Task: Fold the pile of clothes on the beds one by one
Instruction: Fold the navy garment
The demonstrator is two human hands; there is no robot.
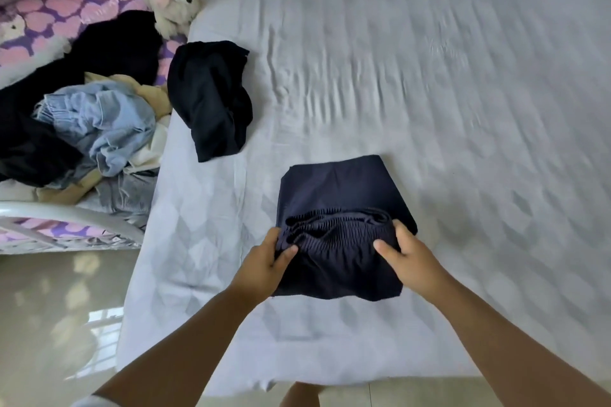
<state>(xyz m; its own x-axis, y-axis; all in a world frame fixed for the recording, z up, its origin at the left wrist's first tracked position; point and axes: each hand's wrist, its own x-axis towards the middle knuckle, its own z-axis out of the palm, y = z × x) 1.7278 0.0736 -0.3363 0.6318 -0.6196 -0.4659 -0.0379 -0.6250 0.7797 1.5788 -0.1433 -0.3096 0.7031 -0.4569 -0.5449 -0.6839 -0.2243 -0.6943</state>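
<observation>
Both hands are gripping folded navy shorts (340,195) on grey bed (429,76): left hand (264,261) & right hand (406,258) pinching elastic waistband; clothes pile (92,122) lying nearby.

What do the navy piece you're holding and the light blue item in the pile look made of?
Navy garment: thin, matte woven or knit fabric, probably a synthetic or cotton blend; its ribbed, gathered waistband looks elasticated. Light blue garment: likely washed denim, going by the faded colour, stiff crumples and frayed hem.
</observation>
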